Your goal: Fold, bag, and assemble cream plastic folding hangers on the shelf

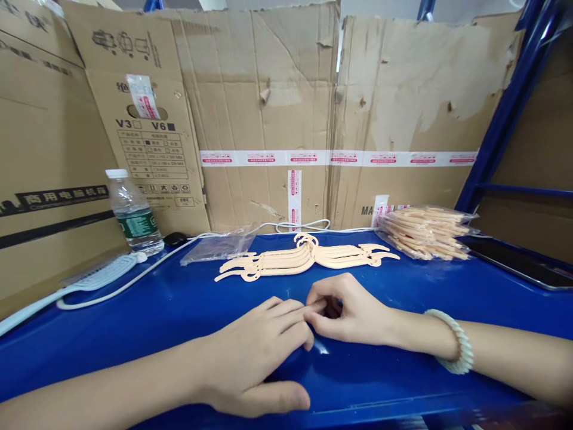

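My left hand rests palm down on the blue table, its fingers stretched out and its thumb apart. At its fingertips, my right hand pinches one of the left fingers between thumb and forefinger. No object shows in either hand. Just beyond them lies a neat stack of beige clothes hangers, with the hooks pointing away from me. Behind the stack's left end is a flat clear plastic bag. To the right, more beige pieces fill a clear plastic pack.
A water bottle stands at the back left beside a black mouse. A white hairbrush-like object and a white cable lie left. At right is a dark phone-like slab. Cardboard walls the back.
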### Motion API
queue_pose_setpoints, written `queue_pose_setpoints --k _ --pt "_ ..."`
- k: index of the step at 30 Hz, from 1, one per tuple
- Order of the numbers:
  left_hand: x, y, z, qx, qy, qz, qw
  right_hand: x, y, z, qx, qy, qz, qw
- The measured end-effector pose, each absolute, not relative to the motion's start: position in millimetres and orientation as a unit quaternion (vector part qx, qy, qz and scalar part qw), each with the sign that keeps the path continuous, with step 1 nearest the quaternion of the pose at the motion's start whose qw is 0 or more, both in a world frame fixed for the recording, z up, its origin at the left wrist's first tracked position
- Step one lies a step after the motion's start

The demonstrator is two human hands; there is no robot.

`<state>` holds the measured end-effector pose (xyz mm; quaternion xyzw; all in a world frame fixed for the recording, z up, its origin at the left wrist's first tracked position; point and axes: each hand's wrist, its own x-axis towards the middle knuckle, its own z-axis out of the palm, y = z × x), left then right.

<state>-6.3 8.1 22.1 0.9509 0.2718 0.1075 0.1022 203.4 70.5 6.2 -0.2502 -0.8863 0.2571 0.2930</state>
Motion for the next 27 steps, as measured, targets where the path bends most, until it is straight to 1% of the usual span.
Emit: queue_pose_setpoints --k 6,8,10,14,16,19,21,27 --pt "-10.4 7.6 23.6 0.943 0.283 0.118 0.131 203.5 71.6 10.8 -0.267 -0.887 0.280 0.250" --pt "-12.6 6.3 25.8 0.938 0.281 0.123 0.159 210.2 74.0 16.1 -0.261 -0.899 0.271 0.224" --pt "-14.5 5.4 27.9 0.925 0.285 0.147 0.206 221.8 80.6 23.2 -0.271 -0.911 0.231 0.208" --pt "-16.6 8.8 27.9 0.868 0.330 0.214 0.302 252.9 106.3 37.8 -0.343 -0.914 0.047 0.212" --pt "-17.0 12.9 25.0 0.834 0.346 0.249 0.349 267.5 120.6 39.8 -0.378 -0.906 -0.016 0.192" --pt "-17.6 19.8 19.3 0.784 0.352 0.296 0.417 283.9 137.3 31.8 -0.387 -0.905 -0.054 0.169" --pt "-18.3 23.0 16.7 0.761 0.359 0.309 0.444 290.8 144.3 22.4 -0.374 -0.911 -0.068 0.159" --pt "-18.3 22.9 18.9 0.759 0.377 0.299 0.439 295.1 153.2 10.8 -0.369 -0.914 -0.041 0.165"
